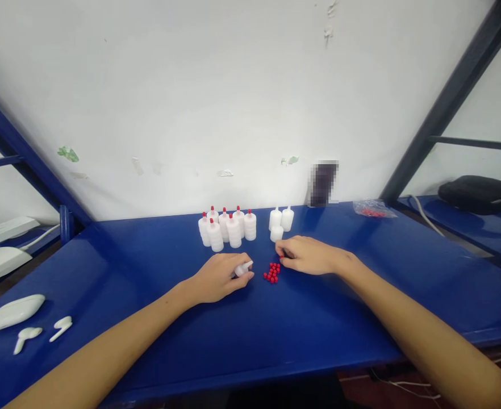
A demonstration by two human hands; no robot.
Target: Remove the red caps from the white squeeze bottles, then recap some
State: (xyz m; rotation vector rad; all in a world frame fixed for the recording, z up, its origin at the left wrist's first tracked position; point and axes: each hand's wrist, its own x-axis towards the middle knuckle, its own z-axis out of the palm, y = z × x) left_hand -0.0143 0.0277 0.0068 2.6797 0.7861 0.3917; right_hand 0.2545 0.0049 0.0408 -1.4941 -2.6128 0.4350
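My left hand lies on the blue table with its fingers wrapped round a small white bottle laid on its side, nozzle pointing right. My right hand rests just right of a small heap of red caps, fingertips pinched at a red cap by the heap's upper edge. Behind the hands stand several white bottles with red caps in a cluster, and three uncapped white bottles to their right.
A clear bag of red caps lies at the back right near a dark steel post. A white earbud case and two earbuds lie at the front left. A white wall stands right behind the table.
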